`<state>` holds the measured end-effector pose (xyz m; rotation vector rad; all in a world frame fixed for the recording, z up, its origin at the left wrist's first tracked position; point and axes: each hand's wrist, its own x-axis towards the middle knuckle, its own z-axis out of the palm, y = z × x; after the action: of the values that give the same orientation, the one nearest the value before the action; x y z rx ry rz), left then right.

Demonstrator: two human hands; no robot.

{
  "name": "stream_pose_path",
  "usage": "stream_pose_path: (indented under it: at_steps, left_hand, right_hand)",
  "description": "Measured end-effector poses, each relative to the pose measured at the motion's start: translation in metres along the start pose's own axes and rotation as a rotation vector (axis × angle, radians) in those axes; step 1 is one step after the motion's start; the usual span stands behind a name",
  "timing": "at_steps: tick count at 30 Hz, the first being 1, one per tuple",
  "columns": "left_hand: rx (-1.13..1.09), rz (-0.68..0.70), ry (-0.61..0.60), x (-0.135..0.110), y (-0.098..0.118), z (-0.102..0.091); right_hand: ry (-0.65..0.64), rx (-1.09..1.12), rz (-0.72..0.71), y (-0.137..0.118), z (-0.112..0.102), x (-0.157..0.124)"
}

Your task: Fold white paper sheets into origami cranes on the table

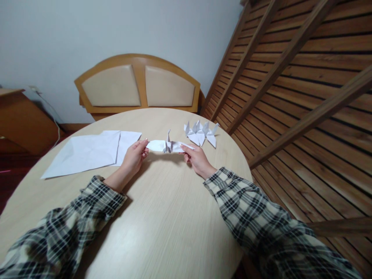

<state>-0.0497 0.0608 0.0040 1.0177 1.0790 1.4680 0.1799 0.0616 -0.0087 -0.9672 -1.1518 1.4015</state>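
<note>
A white folded paper crane (pixel 167 146) is stretched between my two hands, a little above the table. My left hand (pixel 135 155) pinches the tip of its left wing between thumb and fingers. On the other side, my right hand (pixel 198 159) grips the right wing, with the thumb on top. The crane's narrow neck points up at the middle, and its wings spread out almost level. Just beyond my right hand stand several finished paper cranes (pixel 200 133), set close together. Flat white paper sheets (pixel 87 153) lie to the left of my left hand, partly overlapping.
The round light wood table (pixel 162 221) fills the middle of the view. Behind it stands a headboard (pixel 142 83) with two cream panels against the wall. A slatted wooden screen (pixel 290 97) leans close along the right. A brown wooden cabinet (pixel 26 120) is at far left.
</note>
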Motion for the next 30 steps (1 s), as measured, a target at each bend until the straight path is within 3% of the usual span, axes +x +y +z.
stream_pose_path:
  at_steps: [6, 9, 14, 20, 24, 30]
  left_hand:
    - [-0.063, -0.042, 0.033, -0.001, 0.0, -0.001]
    - [-0.117, -0.058, 0.04, -0.002, -0.002, -0.001]
    - [-0.128, -0.062, 0.029, -0.001, -0.006, -0.002]
    - [-0.131, -0.063, 0.021, -0.002, -0.008, -0.002]
    - [-0.12, -0.066, 0.021, -0.004, -0.006, 0.0]
    - [-0.102, -0.06, 0.005, -0.005, -0.004, 0.0]
  right_hand:
    - [-0.018, -0.051, -0.045, -0.008, -0.003, 0.001]
    - [0.057, -0.015, -0.101, -0.024, -0.014, 0.002]
    - [0.257, 0.038, -0.176, -0.052, -0.054, -0.008]
    - [0.494, 0.046, -0.185, -0.051, -0.113, -0.025]
    - [0.516, -0.138, -0.155, -0.043, -0.13, -0.03]
    - [0.523, -0.537, -0.062, -0.034, -0.134, -0.02]
